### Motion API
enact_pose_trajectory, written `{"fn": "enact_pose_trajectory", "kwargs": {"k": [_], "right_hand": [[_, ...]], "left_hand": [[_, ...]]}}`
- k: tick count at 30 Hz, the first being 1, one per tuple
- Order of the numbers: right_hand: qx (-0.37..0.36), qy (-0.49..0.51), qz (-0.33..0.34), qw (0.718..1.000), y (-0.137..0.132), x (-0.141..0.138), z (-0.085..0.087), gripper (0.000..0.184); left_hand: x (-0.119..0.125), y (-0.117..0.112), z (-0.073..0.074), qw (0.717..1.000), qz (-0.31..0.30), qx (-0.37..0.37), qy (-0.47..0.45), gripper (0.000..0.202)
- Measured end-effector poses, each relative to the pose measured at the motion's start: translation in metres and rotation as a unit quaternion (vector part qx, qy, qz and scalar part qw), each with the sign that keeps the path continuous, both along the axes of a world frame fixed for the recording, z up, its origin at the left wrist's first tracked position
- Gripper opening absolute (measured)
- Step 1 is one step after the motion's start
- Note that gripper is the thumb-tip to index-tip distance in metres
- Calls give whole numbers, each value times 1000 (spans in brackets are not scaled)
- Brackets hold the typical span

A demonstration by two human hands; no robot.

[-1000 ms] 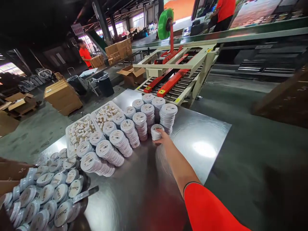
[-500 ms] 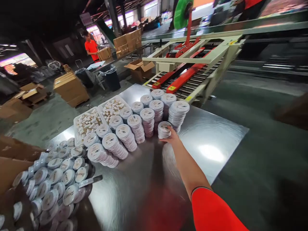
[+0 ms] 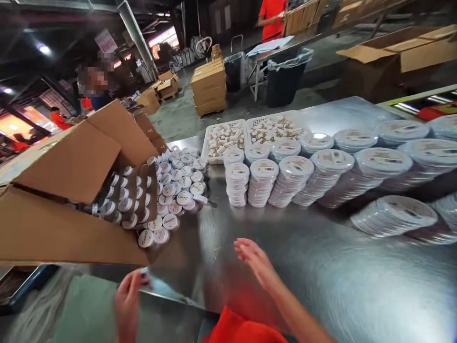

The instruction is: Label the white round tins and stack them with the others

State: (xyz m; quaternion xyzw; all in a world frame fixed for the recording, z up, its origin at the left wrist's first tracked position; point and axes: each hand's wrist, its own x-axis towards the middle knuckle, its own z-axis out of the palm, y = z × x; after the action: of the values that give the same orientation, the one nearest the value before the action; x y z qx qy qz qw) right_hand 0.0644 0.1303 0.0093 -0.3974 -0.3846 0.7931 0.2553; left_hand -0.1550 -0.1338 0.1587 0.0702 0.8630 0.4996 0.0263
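My right hand (image 3: 255,259) hovers over the steel table (image 3: 321,281), fingers apart and holding nothing, a short way in front of the stacks of round white tins (image 3: 264,183). At the table's near edge, my left hand (image 3: 126,300) has its fingertips around a small pale blurred thing that I cannot make out. To the left, a cardboard box (image 3: 71,190) lies on its side, and loose tins (image 3: 171,200) spill from it onto the table.
Two white baskets (image 3: 224,140) of small pale pieces stand behind the stacks. More tin stacks (image 3: 392,214) fill the right side. A person's orange shirt (image 3: 271,19), cartons (image 3: 209,85) and a black bin (image 3: 283,81) are on the floor beyond. Another person stands at far left.
My right hand has let go of the short tin stack and drawn back toward me. The view has swung left, bringing the tipped box and my left hand into sight.
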Motion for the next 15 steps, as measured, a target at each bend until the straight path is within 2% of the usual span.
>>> {"fn": "enact_pose_trajectory", "kwargs": {"k": [1, 2, 3, 4, 6, 8, 10, 15], "right_hand": [[21, 45, 73, 996, -30, -27, 22, 56], [55, 88, 116, 988, -54, -50, 43, 54], [94, 118, 141, 978, -72, -69, 61, 53], [135, 128, 156, 970, -85, -83, 77, 52], [189, 106, 167, 962, -99, -100, 97, 41], [200, 62, 166, 964, -104, -108, 103, 24], [191, 38, 162, 967, -107, -112, 102, 16], [176, 30, 163, 970, -116, -122, 94, 19]], "left_hand": [[4, 11, -8, 999, -40, 31, -16, 63], [9, 24, -16, 995, -80, 58, -22, 58], [14, 37, -23, 988, -134, 66, -40, 52], [19, 47, -28, 983, -161, 75, -50, 48], [26, 59, -34, 972, -207, 89, -68, 43], [27, 60, -37, 965, -225, 103, -88, 42], [22, 54, -40, 959, -227, 125, -118, 39], [11, 42, -56, 928, -237, 206, -201, 34]]}}
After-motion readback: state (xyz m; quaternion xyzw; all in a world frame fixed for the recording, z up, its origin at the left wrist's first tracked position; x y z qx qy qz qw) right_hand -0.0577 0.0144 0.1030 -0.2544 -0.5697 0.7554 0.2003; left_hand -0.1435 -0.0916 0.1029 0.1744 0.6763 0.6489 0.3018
